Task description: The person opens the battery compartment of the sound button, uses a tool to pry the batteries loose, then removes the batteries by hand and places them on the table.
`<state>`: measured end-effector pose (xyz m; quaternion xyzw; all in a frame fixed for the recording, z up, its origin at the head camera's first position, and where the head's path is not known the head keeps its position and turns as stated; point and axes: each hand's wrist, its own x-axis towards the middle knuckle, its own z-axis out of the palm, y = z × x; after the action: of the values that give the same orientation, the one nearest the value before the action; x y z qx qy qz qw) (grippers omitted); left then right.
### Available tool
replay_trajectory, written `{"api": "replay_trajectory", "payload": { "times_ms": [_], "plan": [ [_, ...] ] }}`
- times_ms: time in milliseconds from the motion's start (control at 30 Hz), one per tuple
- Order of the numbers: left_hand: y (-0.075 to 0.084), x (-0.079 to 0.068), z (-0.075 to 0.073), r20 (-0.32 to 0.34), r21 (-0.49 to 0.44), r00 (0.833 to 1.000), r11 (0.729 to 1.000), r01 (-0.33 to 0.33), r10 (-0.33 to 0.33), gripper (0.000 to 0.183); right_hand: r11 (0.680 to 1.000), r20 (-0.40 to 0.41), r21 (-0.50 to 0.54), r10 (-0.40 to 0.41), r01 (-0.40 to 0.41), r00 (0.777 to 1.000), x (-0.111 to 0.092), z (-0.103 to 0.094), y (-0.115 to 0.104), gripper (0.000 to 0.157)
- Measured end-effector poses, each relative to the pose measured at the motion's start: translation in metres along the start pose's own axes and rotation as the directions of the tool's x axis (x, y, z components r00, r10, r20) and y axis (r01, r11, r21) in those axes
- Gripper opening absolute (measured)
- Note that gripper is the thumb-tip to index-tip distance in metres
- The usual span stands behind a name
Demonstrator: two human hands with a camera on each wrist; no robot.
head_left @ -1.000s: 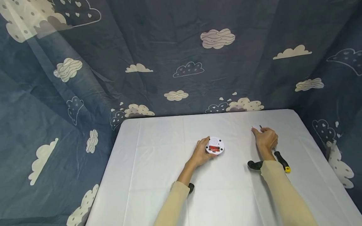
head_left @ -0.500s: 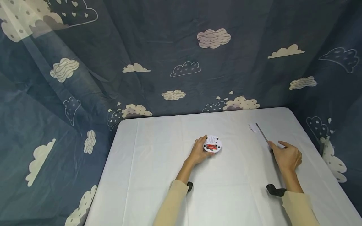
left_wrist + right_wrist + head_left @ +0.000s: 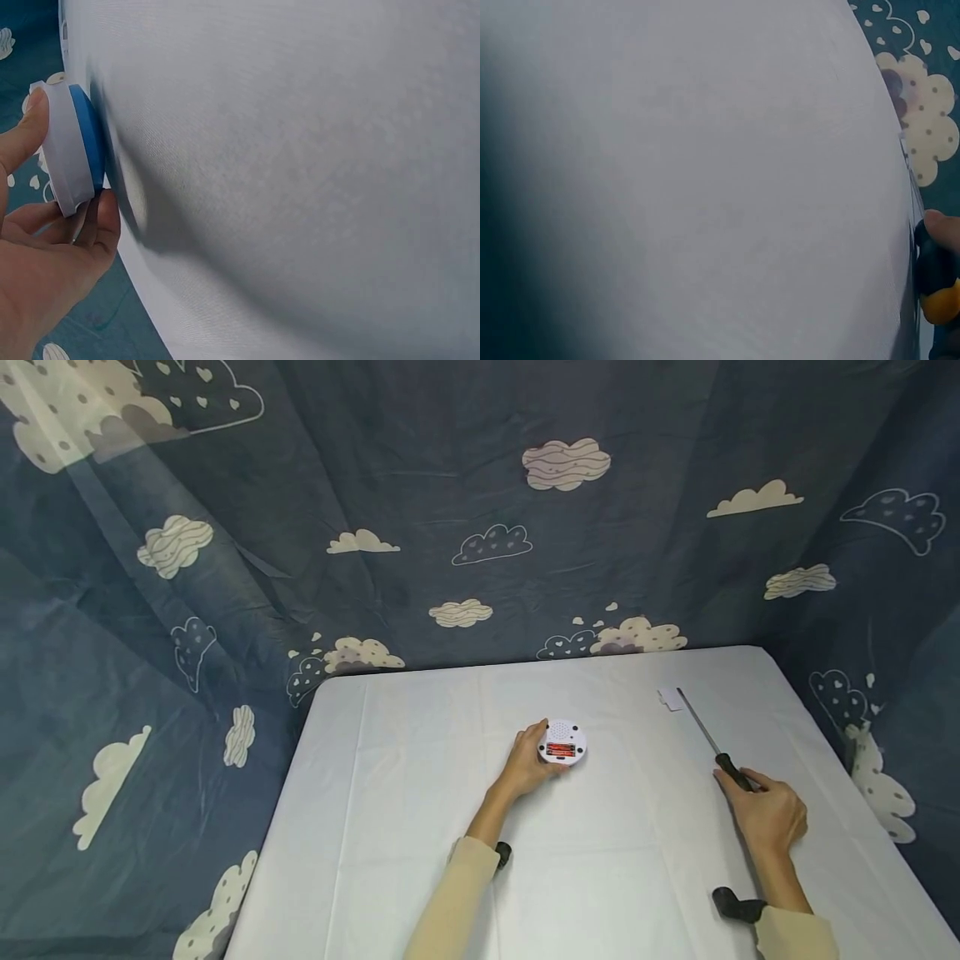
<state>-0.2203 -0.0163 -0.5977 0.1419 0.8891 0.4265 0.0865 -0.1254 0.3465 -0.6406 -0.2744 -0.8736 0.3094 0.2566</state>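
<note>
My left hand (image 3: 528,764) holds a round white device (image 3: 557,731) by its left edge. Two red batteries (image 3: 561,749) sit in its uncovered compartment, facing up. From the left wrist view, the device (image 3: 66,150) has a white body and a blue side toward the table, with thumb and fingers around the rim. On the right, my right hand (image 3: 771,818) pinches the black handle of a screwdriver (image 3: 733,772) between thumb and fingers. Its shaft points away toward a small flat white piece (image 3: 671,698). At the right wrist view's edge, the screwdriver handle (image 3: 936,266) shows a yellow end.
A white cloth covers the table (image 3: 420,827). Dark blue curtains (image 3: 420,460) with cloud prints hang behind the table and along both sides. Black wrist cameras (image 3: 738,906) sit on the forearms.
My right hand has drawn back from the small white piece to the screwdriver handle, where it now pinches it. The left hand keeps its hold on the device, almost unmoved.
</note>
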Motion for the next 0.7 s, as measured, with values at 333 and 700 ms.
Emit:
{"api": "replay_trajectory", "payload": {
  "times_ms": [333,700],
  "plan": [
    [-0.001,-0.001,0.002,0.005,0.009,1.0,1.0,0.014,-0.014,0.095,0.997,0.024,0.044,0.063,-0.064,0.998,0.001,0.007,0.0,0.04],
    [0.0,0.001,0.0,-0.006,0.008,1.0,1.0,0.008,-0.008,0.096,0.984,-0.033,0.17,0.058,-0.052,0.998,0.015,0.002,-0.012,0.036]
  ]
}}
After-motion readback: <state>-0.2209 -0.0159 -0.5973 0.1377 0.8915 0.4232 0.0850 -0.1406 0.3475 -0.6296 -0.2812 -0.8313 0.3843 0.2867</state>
